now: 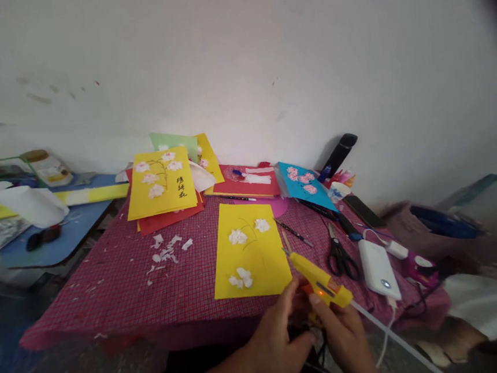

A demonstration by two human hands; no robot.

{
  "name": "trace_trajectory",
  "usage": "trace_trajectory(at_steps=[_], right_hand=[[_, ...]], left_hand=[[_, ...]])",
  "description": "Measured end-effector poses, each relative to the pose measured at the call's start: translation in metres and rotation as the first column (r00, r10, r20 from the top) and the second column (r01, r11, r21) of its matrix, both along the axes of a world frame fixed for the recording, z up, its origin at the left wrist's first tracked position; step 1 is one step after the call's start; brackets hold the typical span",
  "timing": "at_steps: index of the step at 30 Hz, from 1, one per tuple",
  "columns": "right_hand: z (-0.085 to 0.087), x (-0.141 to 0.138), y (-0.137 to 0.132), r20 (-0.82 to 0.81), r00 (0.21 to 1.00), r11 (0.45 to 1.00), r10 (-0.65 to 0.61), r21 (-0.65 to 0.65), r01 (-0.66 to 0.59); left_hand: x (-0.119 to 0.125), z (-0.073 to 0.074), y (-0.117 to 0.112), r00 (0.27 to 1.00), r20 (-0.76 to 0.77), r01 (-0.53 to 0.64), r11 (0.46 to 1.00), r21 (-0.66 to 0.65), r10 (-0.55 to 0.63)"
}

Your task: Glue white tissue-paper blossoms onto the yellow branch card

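At lower centre of the frame, the right hand (346, 332) grips a yellow glue gun (320, 279). The left hand (275, 346) closes its fingers on the gun's underside, nozzle touching a yellow flower card (250, 256) near scissors (340, 258).

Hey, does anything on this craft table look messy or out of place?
Yes: torn white paper scraps lie scattered loose on the red checked cloth, left of the yellow card. Nothing looks spilled or broken.
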State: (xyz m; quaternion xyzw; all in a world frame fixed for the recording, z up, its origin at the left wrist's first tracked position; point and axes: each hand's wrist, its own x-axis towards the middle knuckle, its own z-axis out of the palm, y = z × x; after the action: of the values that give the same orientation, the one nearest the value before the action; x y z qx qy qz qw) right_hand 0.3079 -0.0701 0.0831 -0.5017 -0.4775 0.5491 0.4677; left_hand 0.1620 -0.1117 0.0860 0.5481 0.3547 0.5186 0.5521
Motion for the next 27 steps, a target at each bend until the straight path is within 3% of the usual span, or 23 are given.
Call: trace_trajectory(at_steps=[2, 4, 9, 11, 14, 17, 20, 27], right_hand=[[0.006, 0.004, 0.005, -0.046, 0.999, 1.000, -0.027, 0.006, 0.027], [0.011, 0.008, 0.011, -0.075, 0.997, 1.000, -0.030, -0.012, 0.029], [0.008, 0.020, 0.032, -0.149, 0.989, 0.991, 0.014, -0.131, -0.034], [0.004, 0.023, 0.044, -0.173, 0.984, 0.984, 0.035, -0.168, -0.065], [-0.004, 0.026, 0.066, -0.198, 0.979, 0.979, 0.054, -0.184, -0.091], [-0.015, 0.026, 0.084, -0.198, 0.979, 0.978, 0.056, -0.186, -0.094], [-0.029, 0.028, 0.095, -0.170, 0.985, 0.971, 0.035, -0.229, -0.074], [-0.048, 0.041, 0.103, -0.005, 1.000, 0.944, -0.013, -0.329, 0.011]], left_hand=[[-0.013, -0.001, -0.001, 0.993, -0.118, -0.013, 1.000, -0.001, 0.012], [-0.032, -0.002, 0.002, 0.959, -0.267, -0.097, 0.995, 0.003, 0.094], [-0.105, -0.004, 0.037, 0.772, -0.539, -0.279, 0.941, 0.190, 0.338], [-0.134, -0.004, 0.061, 0.662, -0.628, -0.258, 0.911, 0.321, 0.409], [-0.165, -0.007, 0.097, 0.515, -0.758, -0.151, 0.913, 0.380, 0.401], [-0.176, -0.013, 0.126, 0.430, -0.824, -0.075, 0.924, 0.375, 0.370], [-0.176, -0.023, 0.144, 0.420, -0.838, -0.052, 0.932, 0.360, 0.347], [-0.180, -0.037, 0.153, 0.406, -0.849, -0.057, 0.937, 0.345, 0.338]])
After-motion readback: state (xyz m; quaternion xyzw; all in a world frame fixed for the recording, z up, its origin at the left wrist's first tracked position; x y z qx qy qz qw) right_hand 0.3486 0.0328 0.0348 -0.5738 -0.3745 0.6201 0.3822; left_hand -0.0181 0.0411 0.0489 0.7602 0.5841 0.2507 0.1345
